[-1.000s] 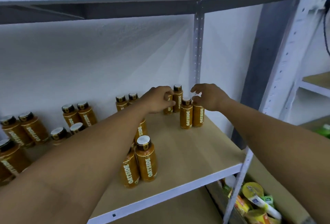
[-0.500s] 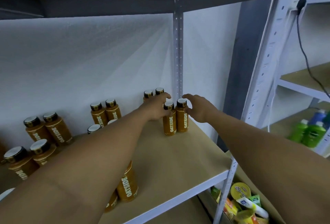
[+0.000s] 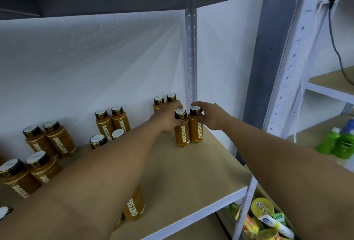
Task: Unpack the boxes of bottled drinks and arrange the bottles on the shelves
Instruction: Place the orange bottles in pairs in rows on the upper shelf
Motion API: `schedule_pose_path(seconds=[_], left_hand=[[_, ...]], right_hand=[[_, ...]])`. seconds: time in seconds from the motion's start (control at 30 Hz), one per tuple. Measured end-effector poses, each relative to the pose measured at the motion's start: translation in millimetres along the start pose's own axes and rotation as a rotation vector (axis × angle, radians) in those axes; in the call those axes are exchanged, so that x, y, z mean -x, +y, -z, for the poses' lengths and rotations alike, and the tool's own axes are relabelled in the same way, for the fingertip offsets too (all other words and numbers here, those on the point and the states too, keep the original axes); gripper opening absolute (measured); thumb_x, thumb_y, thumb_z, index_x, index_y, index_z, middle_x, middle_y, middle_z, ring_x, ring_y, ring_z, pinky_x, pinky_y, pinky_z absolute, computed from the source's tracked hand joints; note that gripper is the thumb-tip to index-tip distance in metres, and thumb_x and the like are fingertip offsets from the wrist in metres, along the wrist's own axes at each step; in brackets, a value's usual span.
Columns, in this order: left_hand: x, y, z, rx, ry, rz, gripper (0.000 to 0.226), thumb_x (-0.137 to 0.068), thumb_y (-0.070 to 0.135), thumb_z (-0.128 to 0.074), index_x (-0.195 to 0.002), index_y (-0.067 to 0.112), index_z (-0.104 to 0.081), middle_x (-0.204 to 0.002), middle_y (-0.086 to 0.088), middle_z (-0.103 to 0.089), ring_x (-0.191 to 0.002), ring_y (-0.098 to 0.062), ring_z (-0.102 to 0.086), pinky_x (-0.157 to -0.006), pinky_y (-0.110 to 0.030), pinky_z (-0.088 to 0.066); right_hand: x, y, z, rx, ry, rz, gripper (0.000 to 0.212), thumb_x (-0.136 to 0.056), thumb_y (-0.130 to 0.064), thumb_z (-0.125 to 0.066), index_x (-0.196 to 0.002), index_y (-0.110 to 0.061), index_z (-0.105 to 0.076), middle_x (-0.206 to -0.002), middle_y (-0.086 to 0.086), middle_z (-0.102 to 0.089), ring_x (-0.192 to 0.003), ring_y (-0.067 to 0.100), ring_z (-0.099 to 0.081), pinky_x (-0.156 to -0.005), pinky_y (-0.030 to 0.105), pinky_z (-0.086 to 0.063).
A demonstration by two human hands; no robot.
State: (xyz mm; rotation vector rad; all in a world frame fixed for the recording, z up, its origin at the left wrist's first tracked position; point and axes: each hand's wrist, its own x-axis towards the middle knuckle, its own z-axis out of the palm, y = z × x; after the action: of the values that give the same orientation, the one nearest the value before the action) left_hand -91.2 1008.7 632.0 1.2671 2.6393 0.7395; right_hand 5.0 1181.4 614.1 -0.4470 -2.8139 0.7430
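- The shelf [image 3: 191,172], a tan board in a grey metal rack, carries the drinks. Its near right part is bare, which I judge to be room for further rows.
- Oatside bottles [image 3: 61,142] stand upright in pairs along the white wall, with more pairs in front of them. Filling from the back forward probably keeps the later rows easy to reach.
- The back pair [image 3: 159,101] stands in the far right corner, near the rear upright [image 3: 191,57], and is partly hidden by the left grip.
- Just in front of that pair, the left bottle [image 3: 182,134] and the right bottle [image 3: 196,130] stand upright on the shelf, touching side by side. They look as if they are being squared up behind the corner pair.
- The left grip [image 3: 168,119] comes in from the left, its fingers curled round the neck of the left bottle just below the cap.
- The right grip [image 3: 210,117] is half spread. Its forefinger arches behind the right bottle's cap and its thumb sits on the near side, pinching the cap lightly, a hold suited to nudging rather than lifting.
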Motion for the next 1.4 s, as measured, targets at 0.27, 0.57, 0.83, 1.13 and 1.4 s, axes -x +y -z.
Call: schedule_pose_path(seconds=[0.27, 0.57, 0.83, 1.13, 1.4], left_hand=[[4.5, 1.9, -2.4, -0.02, -0.001, 0.016, 0.045, -0.091, 0.024, -0.075, -0.126, 0.028, -0.048, -0.121, 0.0, -0.059, -0.106, -0.022, -0.06, -0.093, -0.049, -0.055], [21.5, 1.2, 1.8, -0.008, 0.006, 0.02, 0.044, -0.09, 0.02, -0.076, -0.124, 0.024, -0.048, -0.122, -0.002, -0.059, -0.107, -0.024, -0.059, -0.092, -0.044, -0.053], [36.4, 2.6, 2.8, -0.021, 0.015, 0.042, 0.043, -0.093, 0.022, -0.073, -0.126, 0.026, -0.046, -0.118, 0.002, -0.056, -0.103, -0.02, -0.056, -0.083, -0.034, -0.046], [44.2, 1.0, 2.4, -0.021, 0.012, 0.089, 0.044, -0.093, 0.023, -0.074, -0.126, 0.027, -0.046, -0.124, -0.005, -0.061, -0.106, -0.025, -0.06, -0.084, -0.037, -0.05], [48.2, 0.3, 2.3, -0.022, 0.024, 0.109, 0.044, -0.092, 0.025, -0.075, -0.127, 0.027, -0.048, -0.122, -0.004, -0.062, -0.104, -0.023, -0.06, -0.082, -0.034, -0.048]], right_hand=[[0.3, 1.1, -1.6, -0.016, 0.018, 0.035, 0.051, -0.099, -0.025, -0.063, -0.147, -0.028, -0.047, -0.143, 0.006, -0.058, -0.126, 0.031, -0.057, -0.106, 0.042, -0.049], [9.8, -6.8, -1.3, -0.025, -0.017, 0.066, 0.052, -0.098, -0.021, -0.065, -0.146, -0.029, -0.046, -0.142, 0.007, -0.059, -0.124, 0.032, -0.058, -0.102, 0.039, -0.048], [19.9, -13.6, -1.4, -0.014, -0.036, 0.093, 0.053, -0.098, -0.027, -0.066, -0.146, -0.03, -0.043, -0.135, 0.009, -0.062, -0.116, 0.031, -0.06, -0.098, 0.04, -0.051], [23.9, -17.2, -2.4, -0.024, -0.052, 0.109, 0.049, -0.097, -0.025, -0.068, -0.141, -0.029, -0.046, -0.131, 0.006, -0.063, -0.112, 0.029, -0.061, -0.095, 0.035, -0.051], [28.1, -18.2, -3.0, -0.035, -0.046, 0.142, 0.046, -0.096, -0.029, -0.068, -0.139, -0.027, -0.05, -0.128, 0.004, -0.065, -0.112, 0.028, -0.062, -0.098, 0.04, -0.051]])
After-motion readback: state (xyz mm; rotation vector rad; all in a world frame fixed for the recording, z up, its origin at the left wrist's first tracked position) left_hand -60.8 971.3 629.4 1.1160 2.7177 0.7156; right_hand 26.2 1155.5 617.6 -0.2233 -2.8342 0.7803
